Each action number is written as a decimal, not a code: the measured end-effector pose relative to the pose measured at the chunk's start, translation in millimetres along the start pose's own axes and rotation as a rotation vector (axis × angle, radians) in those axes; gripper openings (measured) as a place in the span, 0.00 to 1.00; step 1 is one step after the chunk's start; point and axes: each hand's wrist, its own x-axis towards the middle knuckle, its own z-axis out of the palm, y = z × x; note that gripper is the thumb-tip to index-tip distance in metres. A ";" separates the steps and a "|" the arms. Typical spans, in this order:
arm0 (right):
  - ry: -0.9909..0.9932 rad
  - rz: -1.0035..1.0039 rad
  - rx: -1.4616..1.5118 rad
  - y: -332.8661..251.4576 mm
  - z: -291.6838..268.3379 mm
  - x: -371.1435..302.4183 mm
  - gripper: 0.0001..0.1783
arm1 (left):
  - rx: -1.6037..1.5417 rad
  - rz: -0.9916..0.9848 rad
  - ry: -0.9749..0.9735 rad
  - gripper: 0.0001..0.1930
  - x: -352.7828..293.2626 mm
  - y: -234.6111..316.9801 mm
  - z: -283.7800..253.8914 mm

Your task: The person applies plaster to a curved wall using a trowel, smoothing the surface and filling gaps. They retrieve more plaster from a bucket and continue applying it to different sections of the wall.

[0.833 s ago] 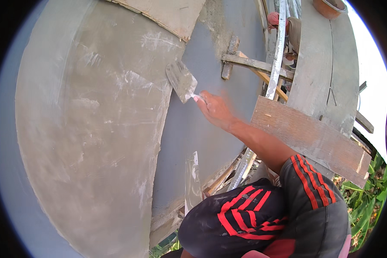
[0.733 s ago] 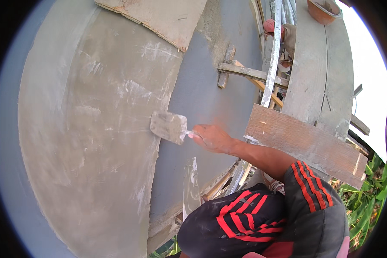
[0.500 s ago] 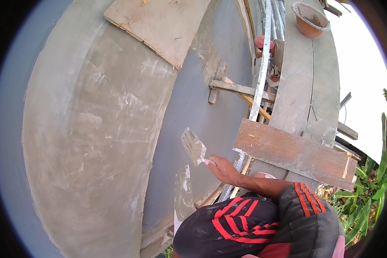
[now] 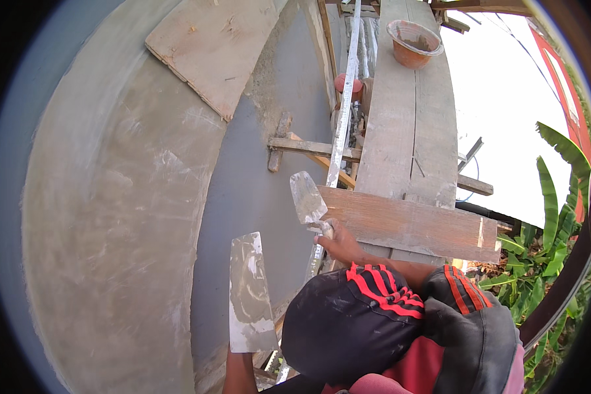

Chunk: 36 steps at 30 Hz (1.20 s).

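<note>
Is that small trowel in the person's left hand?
No, the right hand grips the trowel by its handle, while the left forearm shows just below a flat rectangular plate.

A tapered grey metal trowel (image 4: 307, 198) is hovering left of long grey wooden planks (image 4: 391, 134) bearing a round orange bucket (image 4: 410, 57).

Right hand (image 4: 338, 243) grips trowel (image 4: 307, 199) by the handle, blade up, just beside left end of brown plank (image 4: 407, 226). Left forearm (image 4: 240, 374) meets lower end of mortar-smeared rectangular plate (image 4: 248, 295); left hand hidden. Tan plaster (image 4: 111, 243) on the left, plywood sheet (image 4: 207, 49) over its upper part. Orange bucket (image 4: 410, 58) sits on board walkway (image 4: 389, 131), mortar inside.
</note>
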 end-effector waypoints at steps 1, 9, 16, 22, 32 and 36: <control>0.021 0.004 -0.001 -1.4 -9.5 -2.5 0.35 | 0.013 0.001 -0.002 0.22 0.5 1.5 0.3; 0.402 -0.258 -0.226 17.9 -92.8 13.2 0.30 | 0.139 -0.013 0.026 0.21 24.1 26.2 25.7; 0.329 -0.157 -0.650 47.5 -169.6 28.7 0.25 | 0.271 -0.034 0.171 0.21 25.8 40.1 51.3; 0.230 -0.164 -0.748 59.7 -174.2 48.7 0.26 | 0.407 -0.102 0.309 0.21 -20.1 54.9 49.1; 0.222 -0.192 -0.749 78.6 -160.2 49.2 0.31 | 0.663 -0.179 0.349 0.20 -106.0 131.3 16.5; 0.226 -0.253 -0.755 58.7 -168.9 50.5 0.31 | 0.570 -0.196 0.429 0.20 -121.7 119.2 -17.1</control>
